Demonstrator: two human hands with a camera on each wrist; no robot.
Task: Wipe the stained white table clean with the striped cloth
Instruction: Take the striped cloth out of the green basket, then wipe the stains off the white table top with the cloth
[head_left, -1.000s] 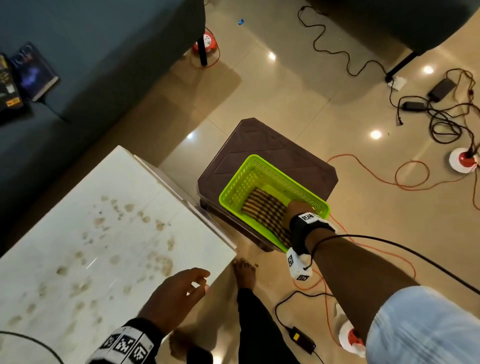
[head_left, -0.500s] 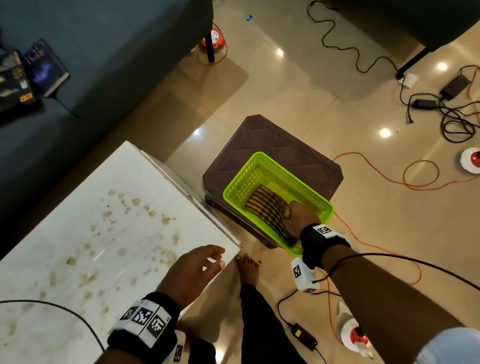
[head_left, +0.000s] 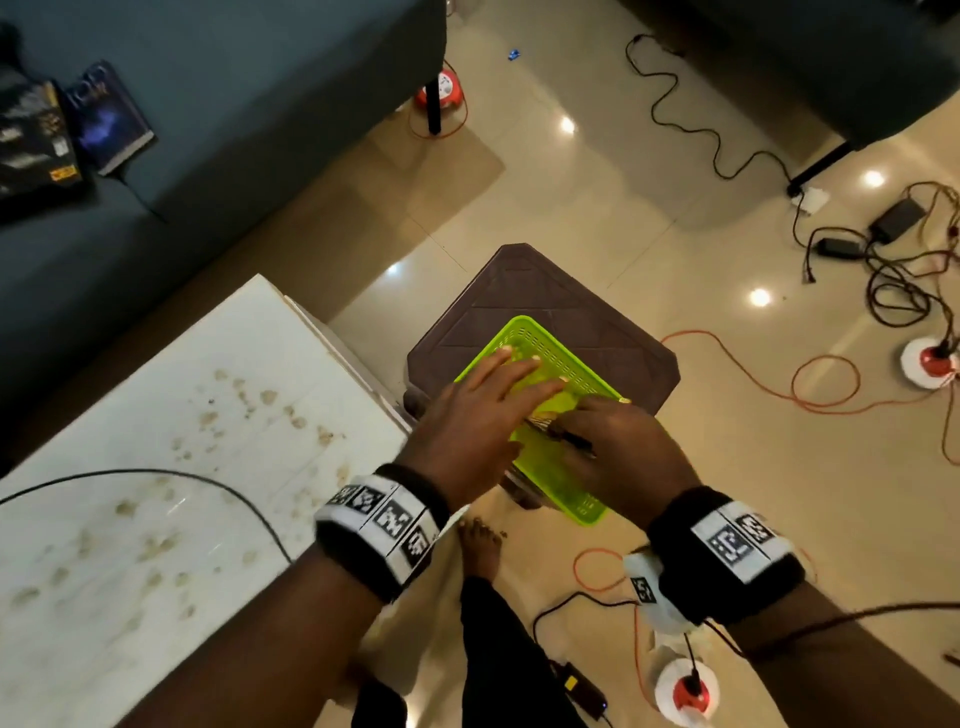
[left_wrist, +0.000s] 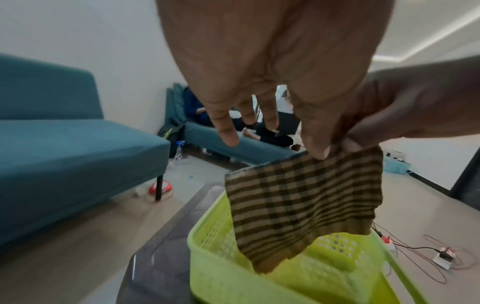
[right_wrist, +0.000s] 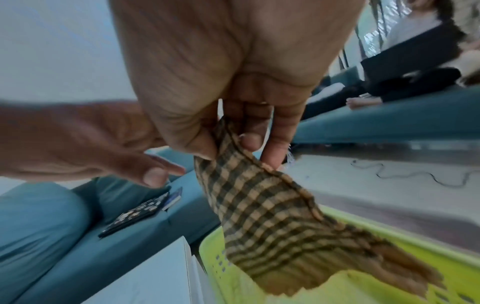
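The striped brown cloth (left_wrist: 298, 201) hangs above the lime-green basket (head_left: 550, 467), its lower end still inside. My right hand (right_wrist: 233, 144) pinches the cloth's top edge between thumb and fingers. My left hand (head_left: 519, 374) reaches over the basket with straight fingers, and in the left wrist view its thumb (left_wrist: 315, 135) touches the cloth's top edge beside the right hand (left_wrist: 415, 107). From the head, both hands hide nearly all of the cloth. The white table (head_left: 156, 467) lies to the left, covered with several brown stains.
The basket stands on a dark brown stool (head_left: 545, 291) just right of the table's corner. A teal sofa (head_left: 208, 130) with books (head_left: 104, 119) runs behind the table. Orange and black cables (head_left: 831, 384) and power reels lie on the floor. A bare foot (head_left: 480, 545) stands below the stool.
My left hand has moved from the table's edge to over the basket. My right hand has raised the cloth off the basket's bottom.
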